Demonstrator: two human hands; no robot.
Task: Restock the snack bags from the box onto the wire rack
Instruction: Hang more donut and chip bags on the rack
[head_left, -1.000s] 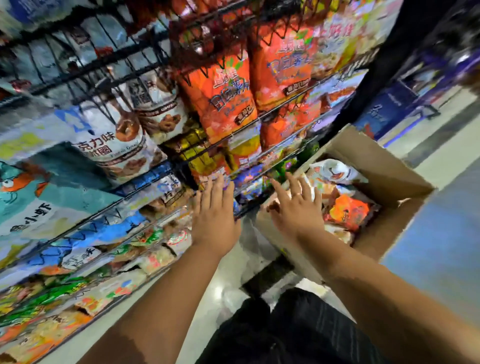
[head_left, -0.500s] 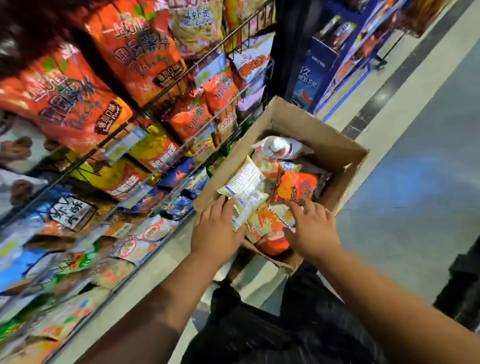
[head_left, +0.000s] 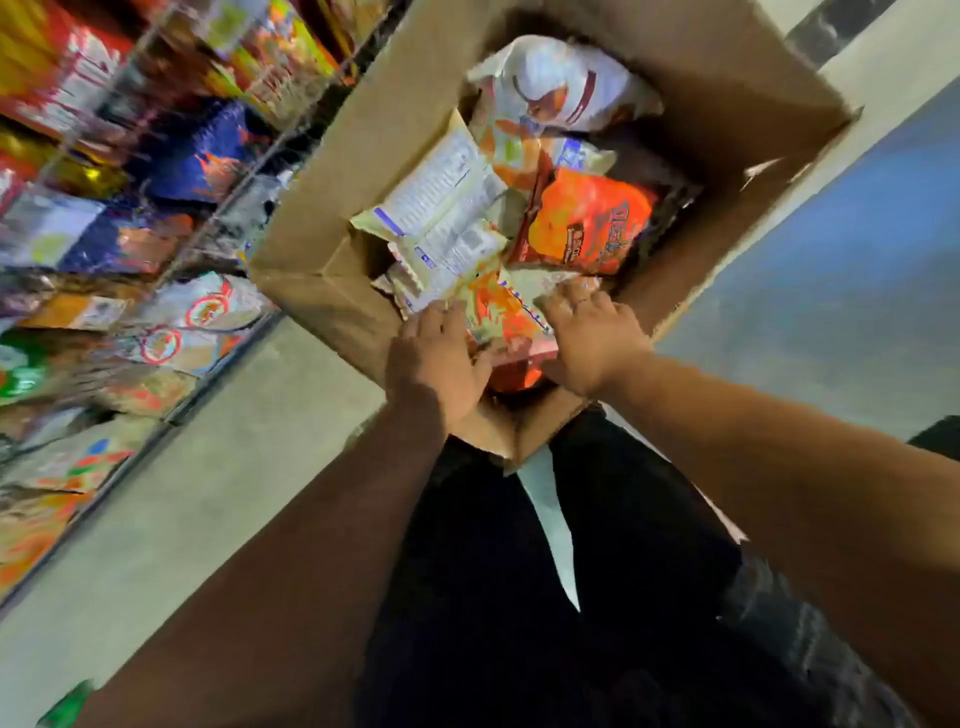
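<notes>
The open cardboard box (head_left: 332, 156) stands on the floor beside the wire rack (head_left: 171, 218) and holds several snack bags. An orange bag (head_left: 587, 223) and a white bag (head_left: 561, 83) lie further in, and a cream bag (head_left: 441, 208) shows its printed back. At the near end lies an orange-and-cream snack bag (head_left: 498, 312). My left hand (head_left: 436, 364) holds its left edge, thumb beneath the corner. My right hand (head_left: 592, 338) grips its right edge with curled fingers.
The rack on the left is packed with blurred bags in blue, red, yellow and white (head_left: 208, 317). A strip of pale floor (head_left: 208, 493) runs between rack and my dark trousers (head_left: 493, 597). A blue floor area (head_left: 857, 270) lies right of the box.
The view has swung down from the rack to the box. Both hands have gone from hovering near the rack to the near end of the box and closed on the orange-and-cream bag.
</notes>
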